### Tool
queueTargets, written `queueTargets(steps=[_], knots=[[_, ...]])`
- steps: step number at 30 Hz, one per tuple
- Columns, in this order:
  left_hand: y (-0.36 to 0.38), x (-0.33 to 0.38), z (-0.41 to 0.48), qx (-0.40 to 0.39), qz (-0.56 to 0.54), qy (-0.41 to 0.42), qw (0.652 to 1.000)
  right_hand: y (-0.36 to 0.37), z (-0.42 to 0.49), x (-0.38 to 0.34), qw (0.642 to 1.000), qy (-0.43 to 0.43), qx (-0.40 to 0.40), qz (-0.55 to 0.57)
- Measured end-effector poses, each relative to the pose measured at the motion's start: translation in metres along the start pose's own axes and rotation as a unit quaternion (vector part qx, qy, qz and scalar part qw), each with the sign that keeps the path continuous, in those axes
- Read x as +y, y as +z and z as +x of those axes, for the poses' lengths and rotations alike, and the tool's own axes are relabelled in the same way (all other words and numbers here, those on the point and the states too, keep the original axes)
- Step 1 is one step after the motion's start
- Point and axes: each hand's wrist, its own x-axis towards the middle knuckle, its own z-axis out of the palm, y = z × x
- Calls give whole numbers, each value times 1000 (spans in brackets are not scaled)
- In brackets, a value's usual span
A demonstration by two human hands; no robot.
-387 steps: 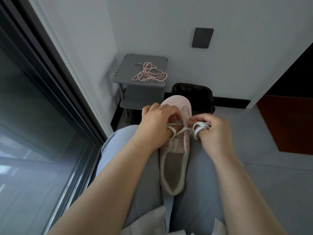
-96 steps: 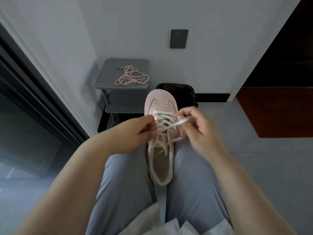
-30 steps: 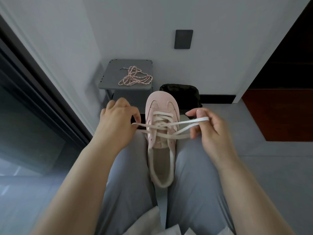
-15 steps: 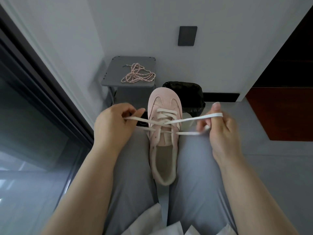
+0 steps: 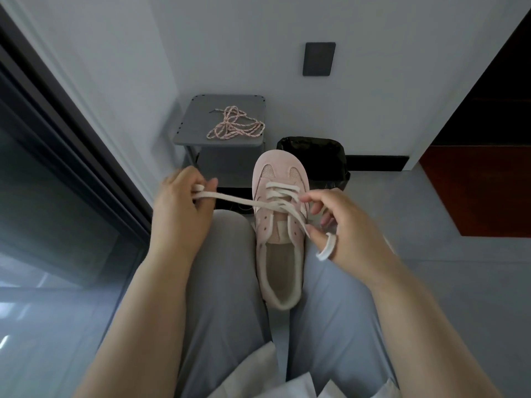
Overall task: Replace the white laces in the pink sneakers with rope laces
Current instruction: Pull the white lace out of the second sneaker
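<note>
White lace (image 5: 232, 200) pinched by left hand (image 5: 179, 208) and right hand (image 5: 344, 225).

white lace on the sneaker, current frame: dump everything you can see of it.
The white lace is flat, off-white and looks like woven fabric. It crosses only the front eyelet rows of the pink sneaker, near the toe; the rear eyelets show bare. One free end runs taut leftward to the left hand, which grips it, a turn showing over a finger. The other end slants down to the right hand, pinched there and looped round one finger.
</note>
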Motion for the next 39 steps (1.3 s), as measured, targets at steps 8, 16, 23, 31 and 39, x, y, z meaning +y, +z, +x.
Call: queueTargets(steps=[8, 16, 23, 31, 39], knots=[[-13, 10, -3, -388, -201, 19, 899, -59, -6, 0, 960, 99, -245, 89], [26, 29, 1, -266, -62, -31, 962, -10, 32, -16, 993, 114, -18, 10], [33, 29, 4, -247, -22, 37, 968, 16, 37, -9, 994, 110, -19, -17], [33, 26, -2, -190, -68, 88, 975, 10, 37, -13, 988, 116, -42, 96], [42, 30, -5, -205, -35, 150, 967, 8, 35, -10, 974, 145, -11, 176]])
